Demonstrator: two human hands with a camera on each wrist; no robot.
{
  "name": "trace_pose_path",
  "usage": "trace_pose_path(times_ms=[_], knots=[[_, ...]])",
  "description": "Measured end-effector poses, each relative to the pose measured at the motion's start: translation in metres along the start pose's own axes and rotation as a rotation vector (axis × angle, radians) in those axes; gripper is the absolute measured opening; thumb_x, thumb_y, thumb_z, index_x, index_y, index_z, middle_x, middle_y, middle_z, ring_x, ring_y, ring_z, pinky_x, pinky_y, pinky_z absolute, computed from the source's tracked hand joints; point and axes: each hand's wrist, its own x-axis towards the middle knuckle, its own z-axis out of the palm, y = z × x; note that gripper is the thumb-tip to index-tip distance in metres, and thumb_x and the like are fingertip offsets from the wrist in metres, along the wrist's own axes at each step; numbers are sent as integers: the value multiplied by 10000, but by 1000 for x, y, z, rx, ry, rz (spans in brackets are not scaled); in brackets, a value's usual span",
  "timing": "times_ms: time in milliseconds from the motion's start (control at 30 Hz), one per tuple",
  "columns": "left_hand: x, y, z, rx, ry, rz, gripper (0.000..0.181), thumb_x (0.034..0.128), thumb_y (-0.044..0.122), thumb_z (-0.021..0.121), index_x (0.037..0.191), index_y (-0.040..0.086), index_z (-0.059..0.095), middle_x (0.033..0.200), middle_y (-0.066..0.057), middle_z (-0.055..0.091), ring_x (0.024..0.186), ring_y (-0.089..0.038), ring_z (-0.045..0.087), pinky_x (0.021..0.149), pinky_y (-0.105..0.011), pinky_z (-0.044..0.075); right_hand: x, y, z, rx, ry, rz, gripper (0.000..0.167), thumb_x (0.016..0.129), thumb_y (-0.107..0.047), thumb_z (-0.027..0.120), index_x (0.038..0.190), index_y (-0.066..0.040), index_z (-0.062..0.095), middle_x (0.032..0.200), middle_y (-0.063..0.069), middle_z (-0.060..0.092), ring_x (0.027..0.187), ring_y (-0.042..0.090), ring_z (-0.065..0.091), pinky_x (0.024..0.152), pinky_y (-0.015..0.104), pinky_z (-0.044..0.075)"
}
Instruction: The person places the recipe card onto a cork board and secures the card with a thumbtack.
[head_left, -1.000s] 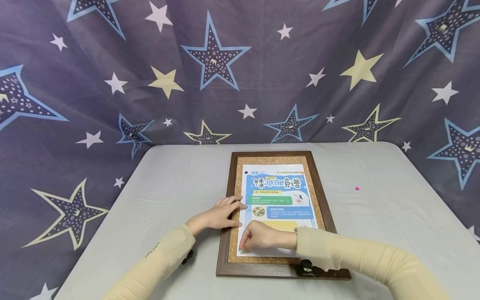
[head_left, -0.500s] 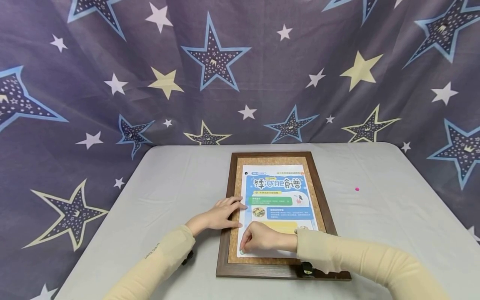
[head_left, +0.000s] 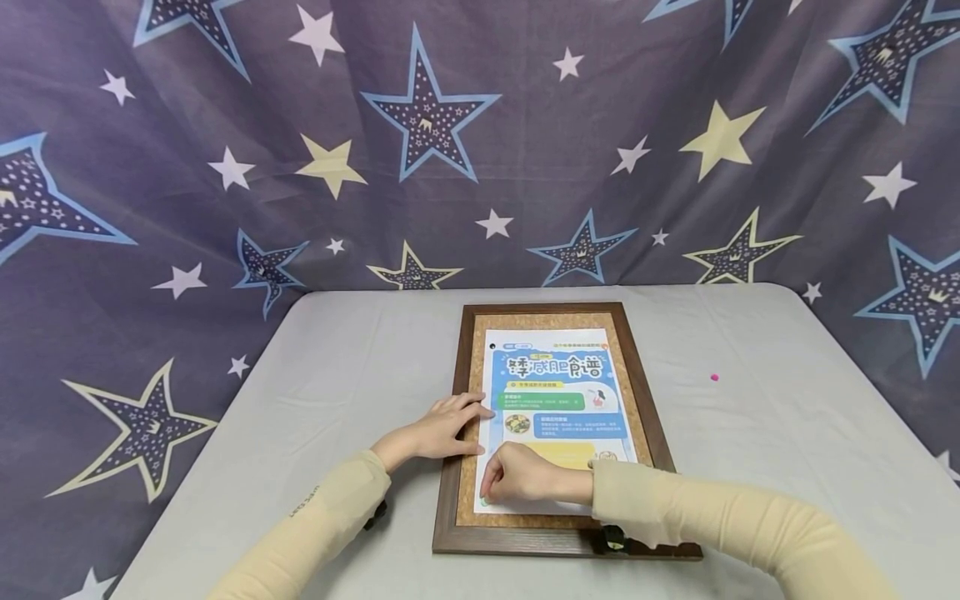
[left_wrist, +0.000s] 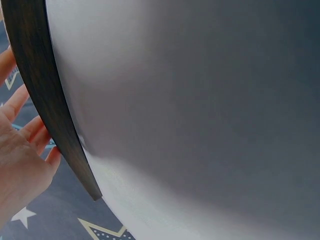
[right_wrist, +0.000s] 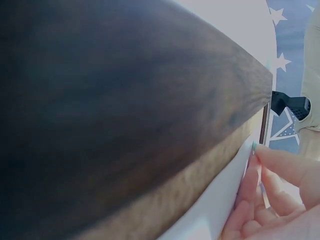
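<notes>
Right hand [head_left: 521, 473] pinches a green pin [right_wrist: 254, 146] at the poster's [head_left: 555, 417] near left corner.
The poster lies on a framed corkboard [head_left: 540, 540], a black pin [head_left: 492, 345] at its far left corner; fastening the near left seems the step in hand, calling for firm downward pressure. The left hand [head_left: 446, 427], fingers apart, rests across the corkboard's left edge. A pink pin [head_left: 715, 377] lies right on the surface [head_left: 360, 367]. The heading includes "减肥食谱"; smaller print and the sleeve lettering [head_left: 306, 500] are illegible.
</notes>
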Motion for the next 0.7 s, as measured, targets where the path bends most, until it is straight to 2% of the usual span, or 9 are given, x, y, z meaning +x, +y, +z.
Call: trace_pose_path(times_ms=[133,333,567,700], knots=[[0,0,0,-1,-1,0,490,826,312,604,1248,110,458,1402,-168,255,1278,-349,222,1000,-522,176,0,1,0,11,-3,-1,117,665,71,602,635,-12,678,544,30,619,450,-16,439,439,130,353],[-1,-1,1,2,-1,7,492,830,320,599,1249,108,452,1406,-169,249,1277,-351,222,1003,-522,171,1,6,-2,72,-68,-13,101,696,65,602,693,4,683,587,40,634,473,-15,453,450,123,350],[-1,-1,1,-7,3,9,492,829,323,597,1247,106,452,1407,-170,247,1276,-356,223,1002,-527,167,-1,10,-10,184,-159,2,78,731,43,627,788,35,678,708,85,668,589,13,558,568,149,444],[0,-1,0,-8,3,5,490,828,323,599,1244,109,455,1403,-168,254,1274,-357,227,1002,-529,168,-5,12,-17,207,-173,6,87,740,23,637,817,33,676,739,85,670,630,36,583,615,169,465]])
